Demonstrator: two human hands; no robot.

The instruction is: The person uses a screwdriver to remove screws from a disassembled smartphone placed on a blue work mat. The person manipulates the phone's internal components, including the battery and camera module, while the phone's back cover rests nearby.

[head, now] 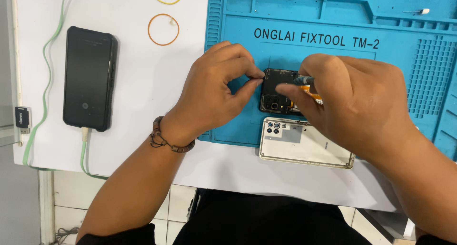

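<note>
An opened black phone (275, 95) with its insides and camera module showing lies on the blue repair mat (295, 54). My left hand (214, 90) pinches the phone's upper left corner with thumb and fingers. My right hand (352, 104) covers the phone's right part and grips a thin tool with a teal shaft (303, 80), whose tip points at the phone's upper edge. An orange flex strip (312, 93) shows under my right fingers. The phone's white back cover (300, 142) lies just in front of it, at the mat's near edge.
A black phone (89, 77) lies on the white table at the left, plugged into a pale green cable (47, 78). Two rubber bands (163, 29) lie behind it. A small black adapter (22, 117) sits at the table's left edge. A small white-tipped pin (419, 11) rests in the mat's rear tray.
</note>
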